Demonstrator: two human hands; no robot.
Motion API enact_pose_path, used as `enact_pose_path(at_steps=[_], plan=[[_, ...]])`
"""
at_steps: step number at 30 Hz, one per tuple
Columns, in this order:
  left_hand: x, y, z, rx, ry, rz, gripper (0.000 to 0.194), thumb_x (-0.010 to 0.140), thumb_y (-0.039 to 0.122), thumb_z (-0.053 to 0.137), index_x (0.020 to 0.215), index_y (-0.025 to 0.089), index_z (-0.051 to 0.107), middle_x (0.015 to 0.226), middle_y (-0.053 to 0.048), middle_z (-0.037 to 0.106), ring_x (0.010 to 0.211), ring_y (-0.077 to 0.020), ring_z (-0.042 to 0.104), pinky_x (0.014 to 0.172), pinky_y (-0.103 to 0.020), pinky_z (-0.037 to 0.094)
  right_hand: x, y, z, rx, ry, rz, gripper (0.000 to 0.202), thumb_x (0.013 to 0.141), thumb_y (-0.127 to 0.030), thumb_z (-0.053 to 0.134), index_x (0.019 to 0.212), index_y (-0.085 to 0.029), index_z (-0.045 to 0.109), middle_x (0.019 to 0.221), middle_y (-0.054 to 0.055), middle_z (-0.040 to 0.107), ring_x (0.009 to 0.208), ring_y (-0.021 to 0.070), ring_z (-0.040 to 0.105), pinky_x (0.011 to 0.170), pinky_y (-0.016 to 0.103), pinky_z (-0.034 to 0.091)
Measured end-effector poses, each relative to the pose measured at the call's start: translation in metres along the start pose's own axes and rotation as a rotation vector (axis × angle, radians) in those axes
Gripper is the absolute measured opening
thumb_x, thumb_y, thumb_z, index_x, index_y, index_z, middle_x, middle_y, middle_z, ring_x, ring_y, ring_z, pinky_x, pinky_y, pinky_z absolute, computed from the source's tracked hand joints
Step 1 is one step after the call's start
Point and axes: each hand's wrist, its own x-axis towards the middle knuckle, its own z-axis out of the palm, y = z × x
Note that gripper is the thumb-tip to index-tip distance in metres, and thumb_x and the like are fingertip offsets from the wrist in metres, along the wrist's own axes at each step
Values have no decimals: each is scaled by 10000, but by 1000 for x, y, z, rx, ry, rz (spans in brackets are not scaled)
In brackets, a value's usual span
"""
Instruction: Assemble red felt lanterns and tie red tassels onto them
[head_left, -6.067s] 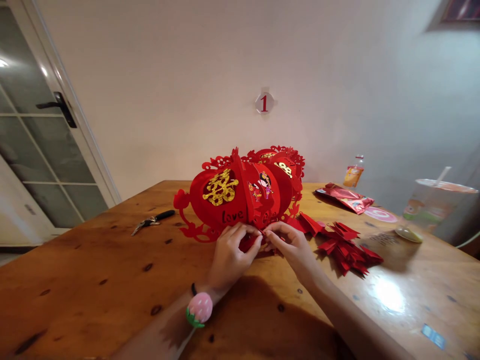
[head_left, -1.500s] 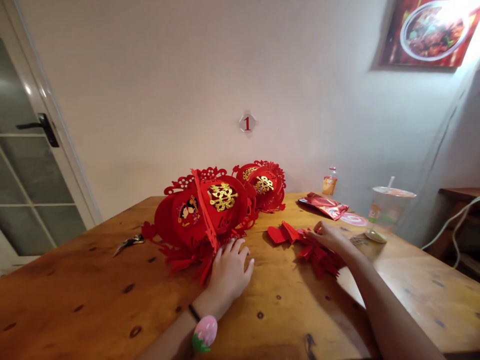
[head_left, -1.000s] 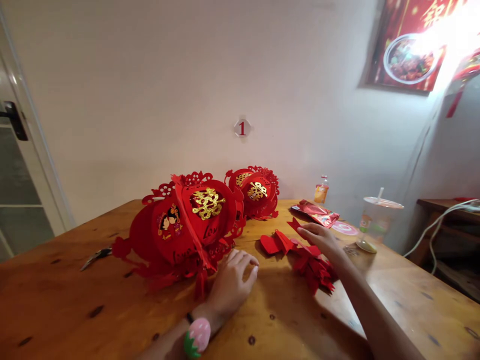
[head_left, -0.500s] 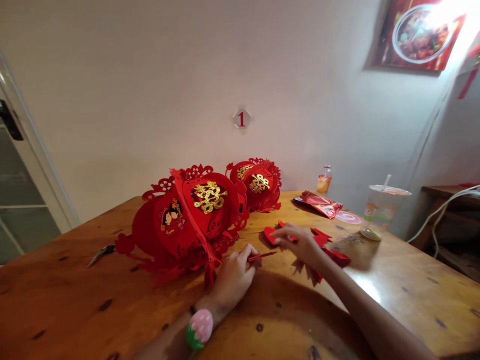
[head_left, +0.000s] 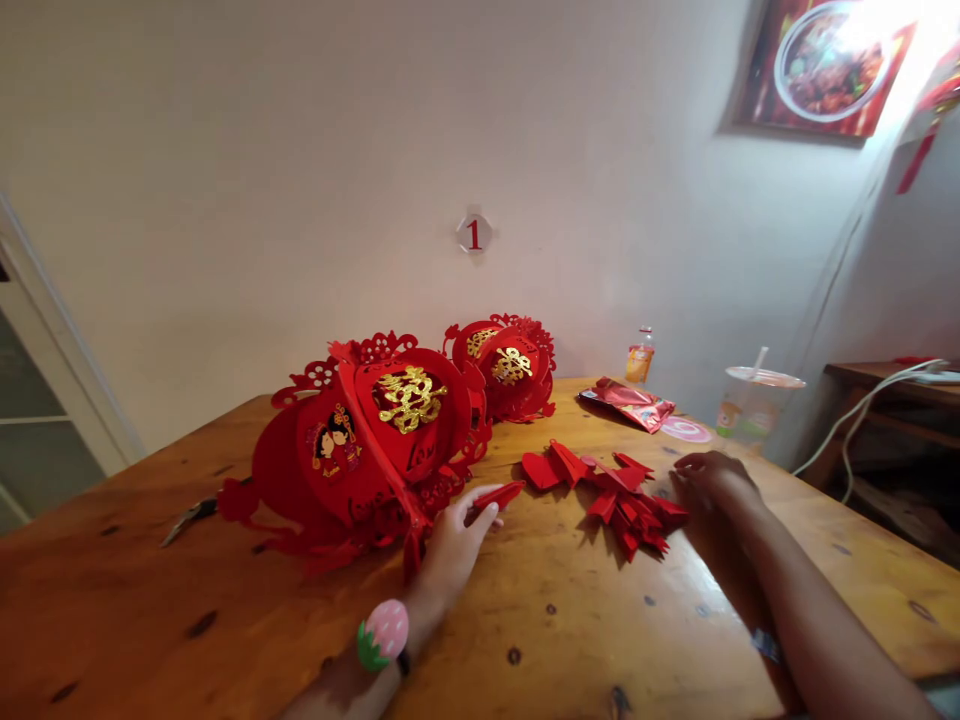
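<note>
My left hand (head_left: 459,535) is closed around a narrow red folded paper piece (head_left: 495,498), just in front of the large red paper lantern (head_left: 390,430). Gold characters and a cartoon couple decorate that lantern, which lies on its side. My right hand (head_left: 718,482) hovers low over the table, right of a heap of red folded paper pieces (head_left: 628,500) and in front of the plastic cup. Its fingers are bent and apart, with nothing visible in them. A strawberry-shaped band (head_left: 384,635) sits on my left wrist.
A second red lantern (head_left: 517,368) stands behind the first. Farther right are an orange drink bottle (head_left: 640,358), a red packet (head_left: 628,402), a pink round disc (head_left: 685,430) and the plastic cup (head_left: 754,410) with a straw. A dark-handled tool (head_left: 196,514) lies at left, partly behind the lantern.
My right hand has moved right, from over the red paper heap to beside it near the cup. My left hand has turned slightly, showing more of the red piece it holds.
</note>
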Motion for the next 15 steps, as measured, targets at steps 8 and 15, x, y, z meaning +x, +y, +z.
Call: enact_pose_path(at_steps=[8,15], plan=[[1,2,-4,-122,16,-79,424,765,353,546,1131,139,562,955,-62,681,754,-163,639,790,-308,471,-3,-14,-6,-8,-170,-25,213,735,-205,524,804,-230,724,905,53,707,838,196,614,703,255,393],[3,-3,-4,-118,3,-122,401,759,368,557,1094,150,587,986,-61,676,765,-174,647,817,-319,458,-5,-20,-9,-58,-184,16,236,752,-230,492,793,-229,724,927,90,684,865,237,596,697,294,389]])
